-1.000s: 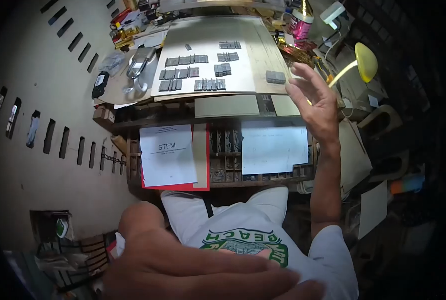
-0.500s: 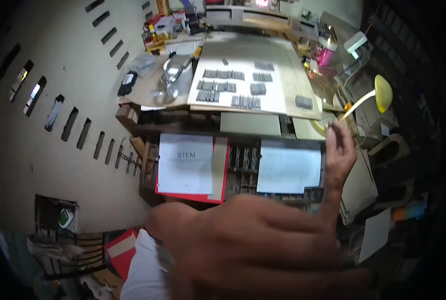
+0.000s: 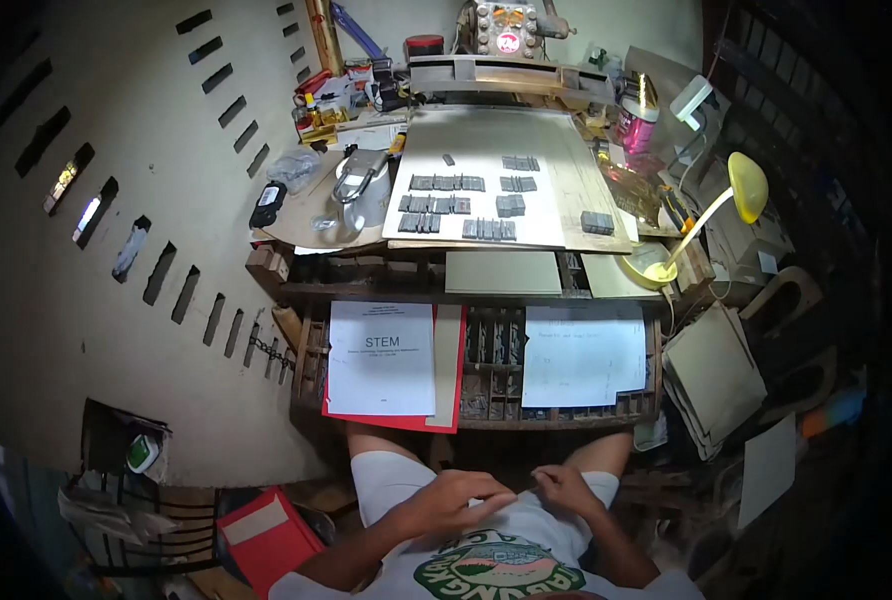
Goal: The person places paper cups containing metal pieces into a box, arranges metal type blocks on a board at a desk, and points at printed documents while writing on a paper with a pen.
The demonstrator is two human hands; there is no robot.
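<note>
My left hand (image 3: 461, 500) hovers over my lap, its fingers loosely stretched toward the right, holding nothing I can see. Beside it, my right hand (image 3: 566, 490) is curled with the fingertips together, and no object shows in it. The two hands are apart, both in front of my white shirt (image 3: 496, 560). Ahead of them, a printed sheet headed STEM (image 3: 381, 375) lies on a red folder (image 3: 391, 420). To its right is another white sheet (image 3: 583, 360). Both papers rest on an open compartmented type drawer (image 3: 491, 385).
Several grey metal blocks, such as one group (image 3: 447, 184), stand on a lit white board (image 3: 506, 130). A yellow lamp (image 3: 748, 188) stands at right, a metal container (image 3: 366, 195) at left. A red folder (image 3: 271, 540) lies on a chair at lower left.
My right hand has left the yellow lamp and come down to my lap. My left hand, blurred and close to the camera before, has lowered too. The lamp head has tilted downward.
</note>
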